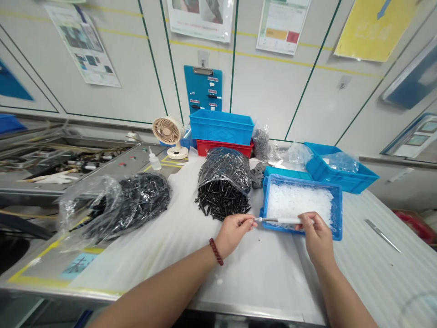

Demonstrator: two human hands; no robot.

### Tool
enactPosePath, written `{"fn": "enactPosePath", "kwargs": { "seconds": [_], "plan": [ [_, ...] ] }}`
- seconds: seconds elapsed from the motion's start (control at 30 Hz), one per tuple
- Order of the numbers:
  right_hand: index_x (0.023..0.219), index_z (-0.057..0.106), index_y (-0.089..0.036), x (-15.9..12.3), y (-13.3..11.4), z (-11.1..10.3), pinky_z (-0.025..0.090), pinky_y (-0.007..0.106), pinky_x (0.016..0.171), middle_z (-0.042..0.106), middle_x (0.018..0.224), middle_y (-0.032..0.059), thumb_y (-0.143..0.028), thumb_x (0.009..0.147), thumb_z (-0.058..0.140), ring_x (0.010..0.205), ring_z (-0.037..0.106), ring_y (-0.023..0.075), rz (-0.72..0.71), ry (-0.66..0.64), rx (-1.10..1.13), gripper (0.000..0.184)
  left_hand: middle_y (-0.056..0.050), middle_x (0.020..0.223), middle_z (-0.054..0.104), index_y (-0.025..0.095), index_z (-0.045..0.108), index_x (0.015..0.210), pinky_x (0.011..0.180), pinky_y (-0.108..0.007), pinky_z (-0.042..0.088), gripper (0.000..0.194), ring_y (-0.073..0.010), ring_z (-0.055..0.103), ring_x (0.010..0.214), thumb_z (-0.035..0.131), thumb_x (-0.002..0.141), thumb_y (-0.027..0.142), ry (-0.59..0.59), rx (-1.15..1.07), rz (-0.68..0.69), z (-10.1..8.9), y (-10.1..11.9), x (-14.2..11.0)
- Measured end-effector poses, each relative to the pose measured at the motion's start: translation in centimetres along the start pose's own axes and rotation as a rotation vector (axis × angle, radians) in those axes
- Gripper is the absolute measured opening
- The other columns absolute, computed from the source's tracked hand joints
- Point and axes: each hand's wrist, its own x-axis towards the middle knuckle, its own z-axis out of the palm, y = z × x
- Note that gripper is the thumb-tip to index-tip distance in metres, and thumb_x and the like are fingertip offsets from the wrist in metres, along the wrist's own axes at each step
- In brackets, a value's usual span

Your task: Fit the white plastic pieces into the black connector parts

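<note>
My right hand (318, 239) is closed around the white handle of a slim tool (285, 220) with a metal shaft, which points left and lies nearly level. My left hand (235, 231) is pinched at the tool's tip; what sits between its fingertips is too small to name. A small white piece (260, 219) shows on the shaft near these fingers. Below and behind the tool, a blue tray (337, 230) holds many small white translucent parts (297, 200). Just beyond my left hand, a clear plastic bag (223, 166) lies with its mouth towards me, full of black rod-shaped parts (221, 200).
Another bag of black parts (146, 196) lies left. Behind stand a fan (168, 132), a dropper bottle (154, 160), a blue bin (221, 127) on a red bin (205, 148), and a blue crate (358, 180). Tweezers (382, 235) lie at the right.
</note>
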Motion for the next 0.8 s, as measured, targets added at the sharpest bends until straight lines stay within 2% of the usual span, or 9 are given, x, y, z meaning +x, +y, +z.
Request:
{"fn": "enactPosePath", "kwargs": {
  "seconds": [0.13, 0.3, 0.4, 0.47, 0.63, 0.7, 0.8],
  "plan": [
    [0.069, 0.054, -0.021, -0.1, 0.4, 0.0, 0.037, 0.026, 0.049, 0.055, 0.051, -0.0022, -0.054, 0.077, 0.048, 0.048, 0.048, 0.0142, -0.038, 0.005, -0.05, 0.035, -0.007, 0.078, 0.069, 0.01, 0.067, 0.088, 0.063, -0.024, 0.052, 0.023, -0.0136, 0.06, 0.065, 0.054, 0.077, 0.025, -0.031, -0.055, -0.019, 0.0, 0.0, 0.0],
    [0.069, 0.055, -0.021, -0.3, 0.8, 0.0, 0.039, 0.027, 0.054, 0.057, 0.057, -0.0005, -0.052, 0.079, 0.047, 0.055, 0.054, 0.0158, -0.151, 0.018, -0.093, 0.034, -0.008, 0.08, 0.069, 0.009, 0.067, 0.09, 0.066, -0.025, 0.052, 0.022, -0.0142, 0.062, 0.068, 0.054, 0.076, 0.02, -0.037, -0.108, -0.041, 0.2, -0.6, 0.2],
    [0.068, 0.055, -0.021, -0.4, 0.8, 0.0, 0.04, 0.028, 0.056, 0.057, 0.058, -0.0002, -0.05, 0.08, 0.047, 0.055, 0.054, 0.0158, -0.217, 0.023, -0.11, 0.033, -0.007, 0.082, 0.069, 0.01, 0.067, 0.089, 0.066, -0.025, 0.053, 0.02, -0.0146, 0.063, 0.069, 0.052, 0.078, 0.018, -0.027, -0.051, -0.016, 0.1, -0.8, 0.3],
    [0.067, 0.055, -0.021, -0.5, 0.7, 0.0, 0.04, 0.028, 0.056, 0.056, 0.058, 0.0, -0.05, 0.08, 0.047, 0.056, 0.054, 0.0159, -0.234, 0.032, -0.114, 0.033, -0.006, 0.082, 0.069, 0.012, 0.067, 0.087, 0.066, -0.025, 0.053, 0.019, -0.0146, 0.063, 0.069, 0.051, 0.08, 0.017, -0.023, 0.08, 0.081, -0.1, -0.8, 0.3],
    [0.067, 0.055, -0.021, -0.5, 0.6, 0.1, 0.038, 0.027, 0.052, 0.056, 0.056, -0.0003, -0.051, 0.08, 0.046, 0.053, 0.052, 0.0151, -0.212, 0.032, -0.109, 0.034, -0.003, 0.08, 0.069, 0.017, 0.067, 0.088, 0.069, -0.026, 0.049, 0.019, -0.0153, 0.062, 0.071, 0.05, 0.087, 0.023, -0.047, 0.588, 0.484, -0.8, -0.7, 0.1],
    [0.066, 0.054, -0.021, -0.4, 0.6, 0.0, 0.037, 0.026, 0.05, 0.055, 0.053, -0.001, -0.051, 0.08, 0.046, 0.05, 0.05, 0.0142, -0.203, 0.003, -0.118, 0.034, -0.002, 0.08, 0.068, 0.017, 0.066, 0.086, 0.067, -0.026, 0.048, 0.021, -0.0152, 0.061, 0.071, 0.047, 0.089, 0.026, -0.069, 0.728, 0.556, -0.8, -0.5, 0.1],
    [0.066, 0.054, -0.021, -0.3, 0.6, -0.1, 0.036, 0.025, 0.047, 0.054, 0.05, -0.0022, -0.05, 0.081, 0.046, 0.046, 0.047, 0.0129, -0.179, -0.079, -0.122, 0.034, -0.001, 0.074, 0.066, 0.017, 0.064, 0.08, 0.063, -0.025, 0.045, 0.024, -0.0147, 0.058, 0.068, 0.046, 0.089, 0.029, -0.123, 0.882, 0.574, -0.6, -0.1, 0.0]
  ]
}}
